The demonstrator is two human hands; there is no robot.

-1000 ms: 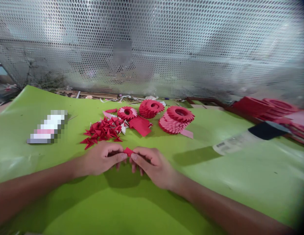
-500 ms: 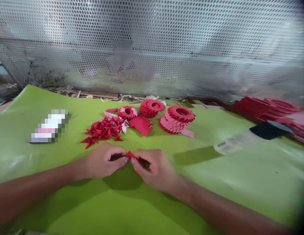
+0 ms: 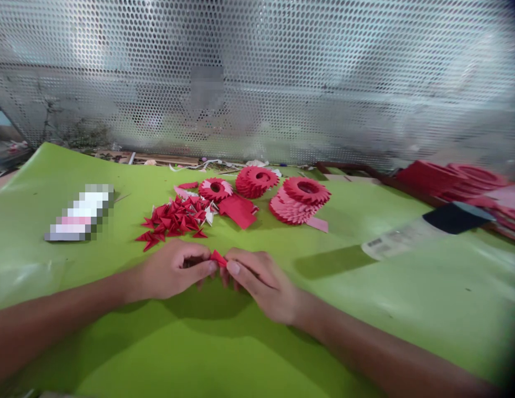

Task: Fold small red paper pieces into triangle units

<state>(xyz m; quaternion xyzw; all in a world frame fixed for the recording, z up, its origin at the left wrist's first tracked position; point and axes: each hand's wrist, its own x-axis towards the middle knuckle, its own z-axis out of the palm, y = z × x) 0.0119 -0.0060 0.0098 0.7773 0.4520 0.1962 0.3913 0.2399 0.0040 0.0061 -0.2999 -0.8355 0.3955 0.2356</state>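
Observation:
Between both hands is a small folded piece of red paper, held above the green table cover. My left hand pinches its left end between thumb and fingers. The right end is in the closed thumb and fingers of my right hand. Just beyond lies a heap of folded red paper pieces, a few of them white. Behind it sit a small red and pink paper ring, a red ring stack and a taller red and pink stack.
Flat red paper strips lie beside the heap, and a pink strip by the taller stack. A blurred-out flat object is at left. To the right lies a clear bottle with a dark cap. More red rings are stacked far right, before a perforated metal screen.
The red paper has turned between my fingers, and its outline differs. My right thumb has shifted up onto it, and the right-hand fingers have closed together more.

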